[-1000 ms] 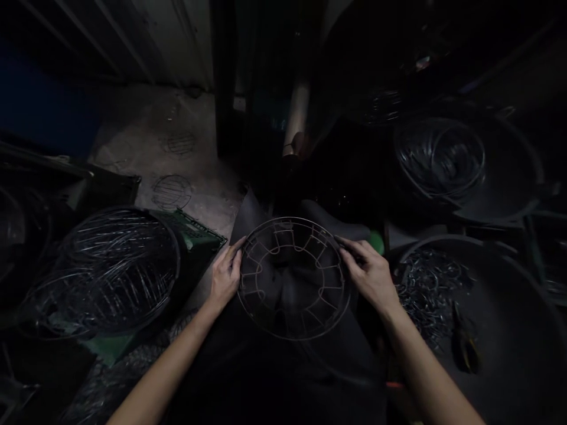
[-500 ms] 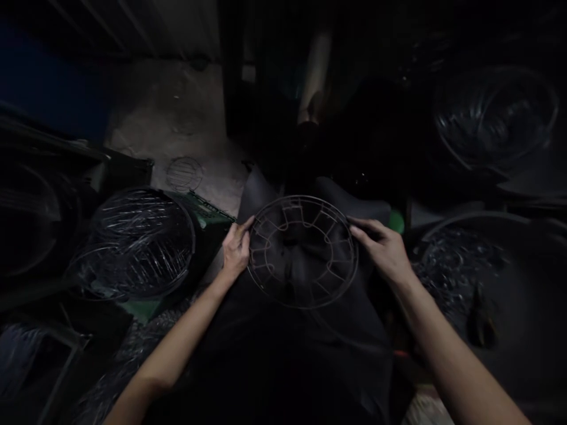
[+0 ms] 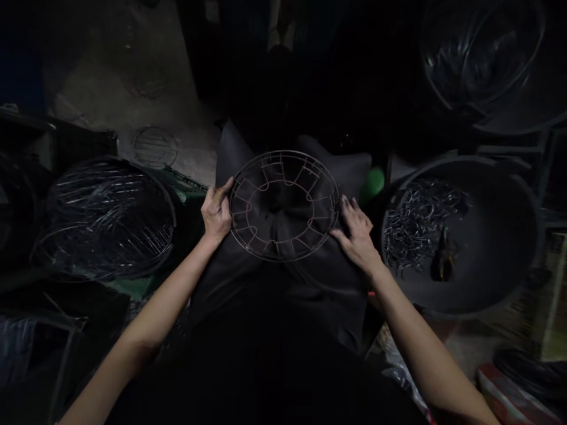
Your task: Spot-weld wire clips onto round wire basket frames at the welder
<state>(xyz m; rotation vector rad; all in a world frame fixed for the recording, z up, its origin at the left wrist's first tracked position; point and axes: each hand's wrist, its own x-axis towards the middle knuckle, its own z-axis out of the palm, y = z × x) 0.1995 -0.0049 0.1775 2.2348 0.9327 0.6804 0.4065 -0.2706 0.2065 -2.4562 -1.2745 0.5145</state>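
A round wire frame (image 3: 283, 203) with two rings joined by bent spokes lies on a dark cloth (image 3: 283, 277) over my lap. My left hand (image 3: 216, 211) is closed on the frame's left rim, thumb over the wire. My right hand (image 3: 355, 231) lies at the frame's right rim with fingers stretched out and spread against the outer ring; no grip on the wire shows.
A dark basin (image 3: 465, 295) at the right holds several small wire pieces and pliers (image 3: 442, 262). A round stack of wire frames (image 3: 104, 215) sits at the left. Another basin with wire rings (image 3: 478, 53) is at the far right. Flat wire grilles (image 3: 156, 147) lie on the concrete floor. A green ball (image 3: 374, 180) shows behind the cloth.
The view has tilted downward, so the frame sits higher in the picture. My right hand's fingers have stretched out along the right rim. My left hand keeps its hold.
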